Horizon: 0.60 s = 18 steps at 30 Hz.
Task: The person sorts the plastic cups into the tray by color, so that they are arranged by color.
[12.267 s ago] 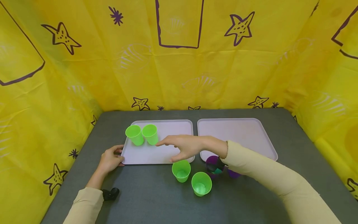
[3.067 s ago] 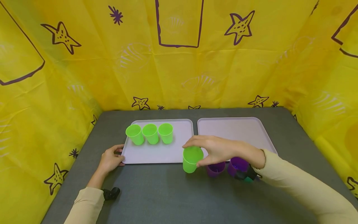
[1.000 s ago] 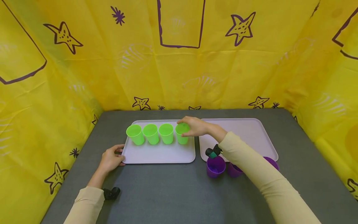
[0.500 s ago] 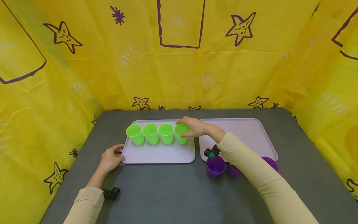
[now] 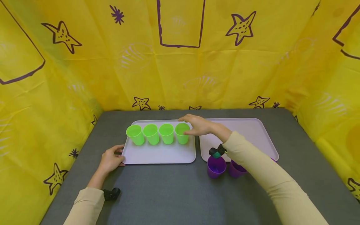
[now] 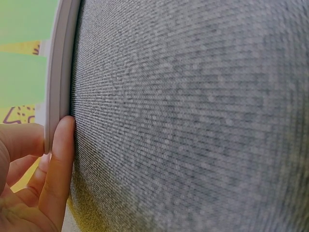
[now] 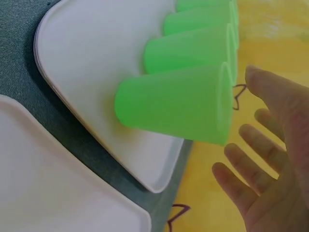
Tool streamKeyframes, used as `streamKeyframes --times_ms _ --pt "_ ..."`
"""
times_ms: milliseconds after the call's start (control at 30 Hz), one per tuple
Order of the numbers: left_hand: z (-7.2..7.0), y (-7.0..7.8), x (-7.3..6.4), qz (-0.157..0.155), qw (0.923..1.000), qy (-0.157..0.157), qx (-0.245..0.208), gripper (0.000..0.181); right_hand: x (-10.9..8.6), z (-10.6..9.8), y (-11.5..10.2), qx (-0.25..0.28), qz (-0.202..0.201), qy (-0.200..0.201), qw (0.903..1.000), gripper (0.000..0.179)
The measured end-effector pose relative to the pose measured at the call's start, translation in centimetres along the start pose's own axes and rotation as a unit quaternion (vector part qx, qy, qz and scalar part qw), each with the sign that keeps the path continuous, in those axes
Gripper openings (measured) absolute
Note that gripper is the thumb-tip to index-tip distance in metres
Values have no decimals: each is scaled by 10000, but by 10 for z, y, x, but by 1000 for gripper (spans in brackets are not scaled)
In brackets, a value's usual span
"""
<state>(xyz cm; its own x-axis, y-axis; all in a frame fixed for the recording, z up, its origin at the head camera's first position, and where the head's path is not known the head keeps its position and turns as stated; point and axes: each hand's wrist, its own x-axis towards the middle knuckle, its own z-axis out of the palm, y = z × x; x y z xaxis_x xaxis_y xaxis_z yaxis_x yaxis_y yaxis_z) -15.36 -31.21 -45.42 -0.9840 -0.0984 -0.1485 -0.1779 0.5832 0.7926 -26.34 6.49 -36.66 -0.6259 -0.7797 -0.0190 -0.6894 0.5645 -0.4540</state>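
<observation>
A row of several upright green cups (image 5: 151,134) stands on the left tray (image 5: 158,157). My right hand (image 5: 198,124) is just over the rightmost green cup (image 5: 182,137). In the right wrist view, the spread fingers (image 7: 256,140) of that hand are apart from the cup's rim. My left hand (image 5: 111,159) pinches the left tray's near-left corner. In the left wrist view, the thumb and a finger (image 6: 60,159) lie on either side of the tray rim (image 6: 60,72).
A second pale tray (image 5: 239,131) lies to the right, with no cups on it. Several purple cups (image 5: 216,168) stand in front of it, partly hidden by the right sleeve (image 5: 267,175). Yellow printed cloth (image 5: 180,68) walls the grey table's back and sides.
Since the first frame, two more green cups have come onto the left tray from the table. My right hand has just let go of the rightmost one. The left hand has kept its place.
</observation>
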Motion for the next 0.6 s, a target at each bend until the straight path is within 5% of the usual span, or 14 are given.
streamKeyframes --times_ms 267,600 --pt "0 2 0 9 10000 -5 14 54 -15 -19 -4 -78 -226 412 9989 47" --pt "0 2 0 3 10000 -37 -39 54 -49 -45 -5 601 -296 955 9932 43"
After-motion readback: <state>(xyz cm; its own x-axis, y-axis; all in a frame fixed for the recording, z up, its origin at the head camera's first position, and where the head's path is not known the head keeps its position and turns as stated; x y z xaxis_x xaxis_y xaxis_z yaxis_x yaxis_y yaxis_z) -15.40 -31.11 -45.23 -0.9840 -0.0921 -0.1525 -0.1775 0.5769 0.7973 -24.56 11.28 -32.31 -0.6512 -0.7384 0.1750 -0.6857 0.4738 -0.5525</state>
